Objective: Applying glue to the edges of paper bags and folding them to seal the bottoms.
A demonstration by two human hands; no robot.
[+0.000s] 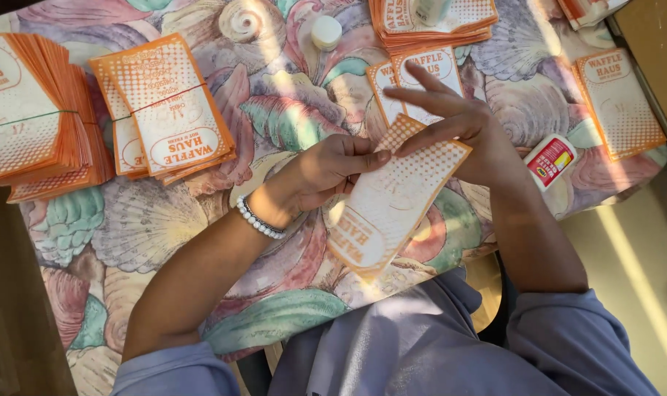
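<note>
Two hands: both on one orange-and-white paper sleeve (pixel 392 202), held just above the surface (pixel 275 110).
Left hand (pixel 326 172): thumb and fingers pinched on the sleeve's upper left edge.
Right hand (pixel 458 128): fingers spread flat on its top corner.
Nearby: banded stack (pixel 168 110) at left, glue bottle (pixel 550 160) just right.
Tip, my guess: keep the pinch firm and press evenly so the edges line up.
</note>
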